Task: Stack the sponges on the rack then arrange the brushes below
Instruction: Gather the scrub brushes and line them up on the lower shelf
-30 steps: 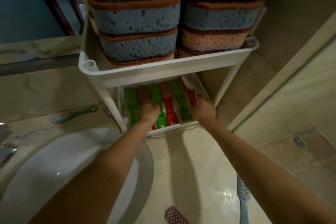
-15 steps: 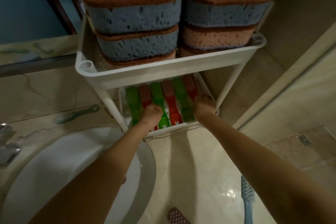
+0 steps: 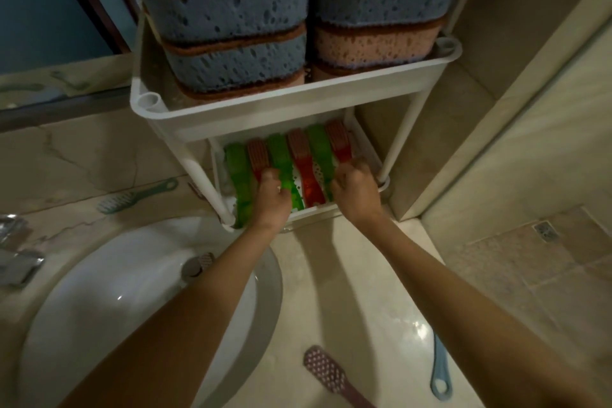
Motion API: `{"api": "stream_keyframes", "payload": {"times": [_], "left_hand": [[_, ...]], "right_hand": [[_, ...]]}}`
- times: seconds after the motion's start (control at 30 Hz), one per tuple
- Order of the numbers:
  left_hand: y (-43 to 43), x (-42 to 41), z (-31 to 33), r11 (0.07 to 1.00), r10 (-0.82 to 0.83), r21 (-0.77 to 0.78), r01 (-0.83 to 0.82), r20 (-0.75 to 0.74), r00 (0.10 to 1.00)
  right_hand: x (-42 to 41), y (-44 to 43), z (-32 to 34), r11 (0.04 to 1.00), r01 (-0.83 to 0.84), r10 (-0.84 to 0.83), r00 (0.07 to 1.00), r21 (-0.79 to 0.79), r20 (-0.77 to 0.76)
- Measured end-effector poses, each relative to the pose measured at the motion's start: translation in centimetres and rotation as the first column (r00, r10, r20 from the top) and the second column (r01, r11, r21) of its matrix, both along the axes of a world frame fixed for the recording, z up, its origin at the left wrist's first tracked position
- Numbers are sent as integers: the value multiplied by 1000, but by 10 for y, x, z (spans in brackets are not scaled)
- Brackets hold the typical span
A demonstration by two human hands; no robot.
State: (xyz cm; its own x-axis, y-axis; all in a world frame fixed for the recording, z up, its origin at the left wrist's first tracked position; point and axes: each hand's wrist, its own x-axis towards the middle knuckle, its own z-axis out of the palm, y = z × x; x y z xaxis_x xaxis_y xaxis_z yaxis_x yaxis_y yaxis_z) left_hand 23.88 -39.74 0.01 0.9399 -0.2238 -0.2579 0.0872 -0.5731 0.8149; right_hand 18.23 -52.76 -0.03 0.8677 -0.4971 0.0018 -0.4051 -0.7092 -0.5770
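Well, the row has tidied up in the last second: the rightmost red brush [image 3: 337,142], which lay at a slant towards the corner of the lower tray [image 3: 311,213], now runs parallel with its neighbours, while both hands have barely shifted. The right hand [image 3: 356,189] has its fingers curled onto that brush's handle, gripping it as far as I can see. The left hand [image 3: 271,199] is curled the same way round the handle of the red brush second from the left [image 3: 258,156], the handle itself hidden beneath it. To my eye the arranging is down to small nudges.

The white rack [image 3: 205,182] stands on the table [image 3: 364,275] beside the sink [image 3: 116,291]. Its upper tray [image 3: 298,99] holds the sponges [image 3: 225,30] in two tall stacks side by side, blue and pink layers, rising out of view. The lower tray holds six brushes side by side, green and red by turns, heads towards the back.

Out on the table three more lie loose: a teal brush [image 3: 132,199] near the rack's left leg, and a mauve dotted brush [image 3: 326,371] and a blue brush [image 3: 439,361] nearer me. If those count, the job is not finished
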Motion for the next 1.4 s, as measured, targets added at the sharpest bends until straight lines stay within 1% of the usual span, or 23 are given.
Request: {"api": "stream_keyframes", "payload": {"times": [0.07, 0.1, 0.13, 0.2, 0.27, 0.33, 0.43, 0.57, 0.63, 0.73, 0.8, 0.87, 1.0, 1.1, 1.23, 1.33, 1.4], "left_hand": [[0, -11, 8, 1000, 13, -16, -12, 56, 998], [2, -19, 12, 999, 17, -29, -15, 66, 998], [4, -26, 14, 999, 18, -49, -14, 65, 998], [13, -43, 14, 996, 8, -87, -3, 55, 998], [25, -60, 9, 994, 4, -105, 2, 59, 998], [36, -77, 1, 993, 26, -114, -19, 53, 998], [52, -106, -12, 992, 70, -107, -71, -21, 997], [74, -144, -32, 985, 135, -92, -149, -145, 980], [81, -160, -40, 970, 179, -126, -207, -203, 963], [89, -176, -47, 956, 218, -144, -256, -237, 947], [93, -181, -47, 953, 229, -139, -269, -248, 941], [96, -182, -46, 952, 235, -138, -272, -236, 943], [104, -182, -48, 972, 189, -102, -213, -205, 960], [107, -187, -52, 986, 142, -50, -156, -219, 965], [103, -197, -56, 999, 19, 36, -10, -255, 967], [98, -206, -56, 998, -42, 22, 51, -316, 948], [97, -210, -56, 996, -80, 4, 85, -317, 945]], "right_hand": [[-16, 9, 6, 999, 14, -20, 991, 47, 130], [-27, 14, 9, 997, 30, -42, 986, 74, 164], [-39, 20, 10, 994, 47, -66, 981, 103, 184], [-67, 32, 7, 985, 69, -97, 980, 160, 176], [-97, 44, -1, 976, 51, -70, 994, 212, 82], [-122, 57, -12, 967, 18, -1, 998, 255, -70], [-158, 82, -29, 961, -20, 89, 967, 277, -240], [-198, 102, -30, 928, -173, 273, 920, 331, -282], [-209, 101, -30, 919, -260, 351, 882, 298, -314], [-218, 99, -39, 924, -325, 381, 830, 203, -407], [-222, 101, -45, 922, -350, 387, 800, 167, -458], [-222, 104, -51, 926, -347, 373, 798, 146, -473], [-216, 106, -56, 919, -375, 386, 797, 120, -464], [-212, 104, -58, 909, -407, 402, 792, 92, -459], [-214, 99, -65, 933, -329, 360, 843, 148, -400], [-216, 95, -69, 929, -346, 369, 836, 132, -405], [-217, 93, -69, 931, -341, 365, 856, 130, -367]]}}
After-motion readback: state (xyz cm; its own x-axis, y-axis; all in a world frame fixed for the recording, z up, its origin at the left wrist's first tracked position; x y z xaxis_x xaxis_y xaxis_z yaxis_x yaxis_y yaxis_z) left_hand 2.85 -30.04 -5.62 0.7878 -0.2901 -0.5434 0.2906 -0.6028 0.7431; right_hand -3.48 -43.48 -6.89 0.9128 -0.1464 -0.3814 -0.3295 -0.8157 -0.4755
